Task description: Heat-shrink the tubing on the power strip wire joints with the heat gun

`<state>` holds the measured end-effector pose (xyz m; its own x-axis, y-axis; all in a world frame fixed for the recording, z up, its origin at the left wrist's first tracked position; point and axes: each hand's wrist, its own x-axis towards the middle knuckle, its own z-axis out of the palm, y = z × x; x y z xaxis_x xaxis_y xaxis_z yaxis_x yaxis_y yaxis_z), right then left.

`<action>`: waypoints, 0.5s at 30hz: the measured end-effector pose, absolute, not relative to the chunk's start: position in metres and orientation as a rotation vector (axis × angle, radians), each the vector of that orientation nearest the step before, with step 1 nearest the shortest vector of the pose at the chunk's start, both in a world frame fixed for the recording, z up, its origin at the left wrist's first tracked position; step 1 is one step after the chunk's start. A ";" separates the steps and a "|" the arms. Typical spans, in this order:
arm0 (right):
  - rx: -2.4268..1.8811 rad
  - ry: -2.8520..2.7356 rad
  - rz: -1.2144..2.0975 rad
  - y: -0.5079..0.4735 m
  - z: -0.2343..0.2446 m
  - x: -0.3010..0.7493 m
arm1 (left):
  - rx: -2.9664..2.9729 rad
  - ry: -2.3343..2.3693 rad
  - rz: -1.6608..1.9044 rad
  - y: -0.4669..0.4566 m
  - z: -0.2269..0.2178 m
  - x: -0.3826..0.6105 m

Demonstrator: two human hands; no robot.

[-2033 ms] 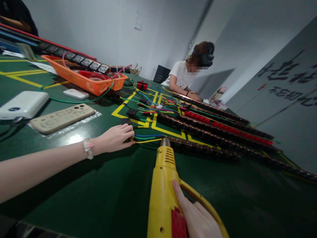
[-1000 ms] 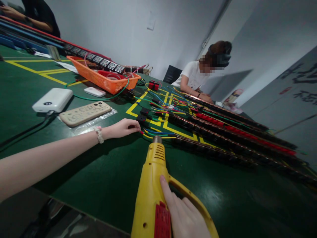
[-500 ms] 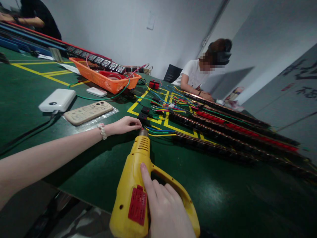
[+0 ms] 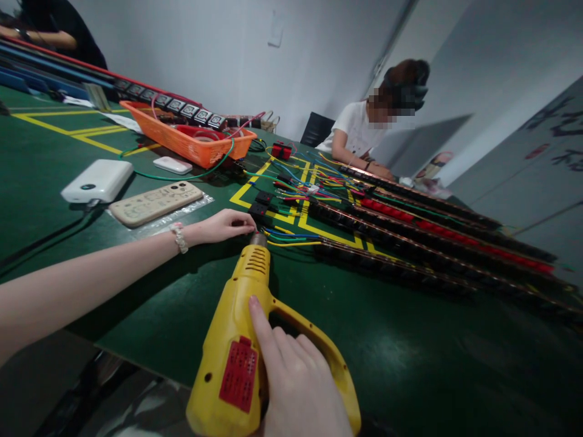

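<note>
The fingers (image 4: 246, 220) of the left hand (image 4: 224, 226) are drawn together in a pinch, with a small wire end (image 4: 257, 232) held between the tips; fine detail there cannot be made out. The nozzle of a yellow heat gun (image 4: 221, 337) is positioned just beside those tips. The gun's handle is gripped by the right hand (image 4: 298, 376), whose index finger is laid along the housing. Yellow, green and blue wires (image 4: 296, 244) are run rightward from the pinch to a dark strip (image 4: 373, 261).

The tabletop (image 4: 373, 352) is finished in green and marked with yellow tape (image 4: 45, 127). Behind the left forearm, a phone in a beige case (image 4: 157, 203), a white power bank (image 4: 98, 181) and an orange basket (image 4: 175, 144) are noted. Further strips are laid out to the right, roughly side by side.

Across the tabletop, a white-shirted person (image 4: 353, 130) is seated by a black chair (image 4: 317, 128). The room is enclosed by grey walls (image 4: 204, 54); dark lettering (image 4: 567, 125) is borne at right.
</note>
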<state>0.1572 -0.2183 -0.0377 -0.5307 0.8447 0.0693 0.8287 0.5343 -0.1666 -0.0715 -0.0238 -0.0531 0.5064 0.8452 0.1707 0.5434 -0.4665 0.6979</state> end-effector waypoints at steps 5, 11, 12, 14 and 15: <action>-1.535 -2.606 0.271 -0.222 -0.036 0.156 | 2.177 1.122 0.698 -0.024 -0.053 -0.072; -1.539 -2.605 0.236 -0.225 -0.031 0.157 | 2.183 1.116 0.694 -0.024 -0.054 -0.072; -1.533 -2.605 0.222 -0.225 -0.031 0.157 | 2.184 1.123 0.691 -0.024 -0.053 -0.072; -1.527 -2.600 0.191 -0.225 -0.032 0.157 | 2.183 1.131 0.686 -0.024 -0.053 -0.072; -1.529 -2.594 0.167 -0.225 -0.032 0.157 | 2.182 1.132 0.685 -0.024 -0.053 -0.072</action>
<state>0.1568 -0.2250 -0.0323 -0.4802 0.8756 0.0523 0.8617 0.4821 -0.1584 -0.0719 -0.0237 -0.0531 0.5079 0.8437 0.1739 0.5451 -0.4711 0.6935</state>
